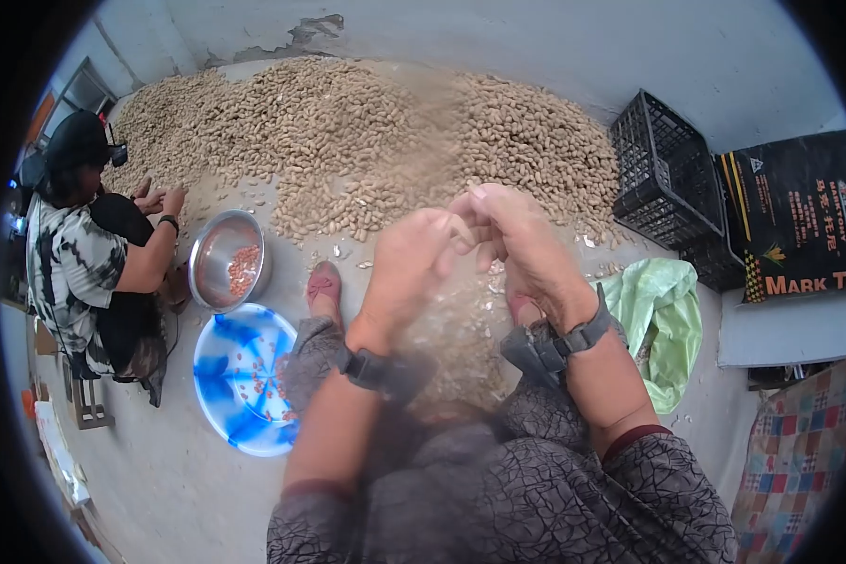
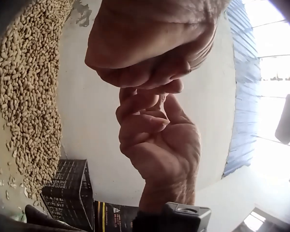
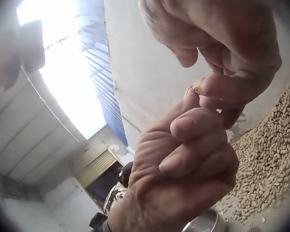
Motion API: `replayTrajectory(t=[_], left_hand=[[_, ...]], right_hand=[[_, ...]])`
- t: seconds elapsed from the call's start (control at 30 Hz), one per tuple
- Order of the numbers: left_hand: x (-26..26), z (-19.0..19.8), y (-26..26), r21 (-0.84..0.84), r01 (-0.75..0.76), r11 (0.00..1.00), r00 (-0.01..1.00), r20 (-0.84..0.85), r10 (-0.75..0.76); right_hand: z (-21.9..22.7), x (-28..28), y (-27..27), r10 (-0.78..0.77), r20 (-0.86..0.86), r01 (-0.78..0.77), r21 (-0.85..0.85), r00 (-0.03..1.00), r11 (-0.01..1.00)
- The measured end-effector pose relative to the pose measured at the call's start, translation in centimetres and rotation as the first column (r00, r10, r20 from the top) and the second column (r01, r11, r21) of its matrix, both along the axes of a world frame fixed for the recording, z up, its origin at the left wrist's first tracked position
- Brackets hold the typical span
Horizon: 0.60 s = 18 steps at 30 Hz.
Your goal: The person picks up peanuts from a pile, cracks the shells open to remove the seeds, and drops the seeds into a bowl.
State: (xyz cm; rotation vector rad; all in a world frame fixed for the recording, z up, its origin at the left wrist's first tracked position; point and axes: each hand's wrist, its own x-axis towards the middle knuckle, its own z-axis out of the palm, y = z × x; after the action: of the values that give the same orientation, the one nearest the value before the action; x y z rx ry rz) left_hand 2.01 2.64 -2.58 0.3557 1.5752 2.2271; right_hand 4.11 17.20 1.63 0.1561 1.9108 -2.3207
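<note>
Both hands meet in front of the body, above the floor. A peanut (image 3: 197, 88), pale in its shell and mostly hidden, sits between their fingertips. My left hand (image 1: 406, 268) pinches it from one side, slightly blurred in the head view. From the other side, the thumb and fingers of my right hand (image 1: 533, 246) grip it; this right hand (image 2: 162, 150) also shows below the left in the left wrist view. Each wrist wears a dark strapped device. Broken shells (image 1: 465, 329) lie on the floor beneath, between the feet.
A wide heap of unshelled peanuts (image 1: 338, 122) lies along the wall. At left, a metal bowl (image 1: 207, 258) and a blue-white basin (image 1: 218, 423) hold reddish kernels. Another person (image 1: 85, 254) crouches there. Right stand black crates (image 1: 663, 174), a green sack (image 1: 663, 310) and a black printed bag (image 1: 799, 216).
</note>
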Motion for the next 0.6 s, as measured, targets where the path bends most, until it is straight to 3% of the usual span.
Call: replayTrajectory(t=[0.03,0.07,0.1,0.23,0.27,0.33,0.4,0.47,0.6], left_hand=[[0.0,0.1,-0.2,0.115,-0.033,0.993,0.993,0.119,0.019],[0.0,0.2,-0.4,0.225,-0.077,0.971,0.971,0.238,0.022],[-0.1,0.0,-0.6,0.223,-0.079,0.972,0.972,0.232,0.026],[-0.3,-0.8,-0.6,0.369,0.012,0.929,0.966,0.237,-0.107],[-0.3,-0.8,-0.5,0.402,0.028,0.915,0.96,0.243,-0.136],[-0.2,-0.7,-0.2,0.4,-0.016,0.917,0.955,0.279,-0.105],[-0.2,-0.3,-0.2,0.395,-0.059,0.917,0.947,0.313,-0.074],[-0.2,0.3,-0.2,0.219,-0.048,0.975,0.978,0.208,0.001],[-0.4,-0.3,-0.6,0.169,0.02,0.985,0.981,0.189,-0.052]], right_hand=[[0.1,0.0,0.0,0.01,-0.006,-0.01,-0.005,1.0,1.0],[0.1,0.1,0.0,0.032,-0.038,-0.028,0.095,0.999,0.995],[0.1,0.2,0.0,0.053,-0.071,-0.038,0.198,0.996,0.979],[-0.4,0.6,-0.6,0.001,-0.09,0.018,0.21,0.996,0.977],[-0.5,0.6,-0.7,-0.028,-0.161,0.062,0.209,0.987,0.976],[-0.9,0.6,-0.7,-0.057,-0.231,0.106,0.205,0.971,0.973],[-1.5,0.4,-0.5,-0.04,-0.292,0.152,0.372,0.955,0.916],[-1.6,0.4,-0.4,-0.039,-0.303,0.157,0.378,0.952,0.912],[-1.3,0.6,-0.2,-0.022,-0.353,0.149,0.337,0.935,0.93]])
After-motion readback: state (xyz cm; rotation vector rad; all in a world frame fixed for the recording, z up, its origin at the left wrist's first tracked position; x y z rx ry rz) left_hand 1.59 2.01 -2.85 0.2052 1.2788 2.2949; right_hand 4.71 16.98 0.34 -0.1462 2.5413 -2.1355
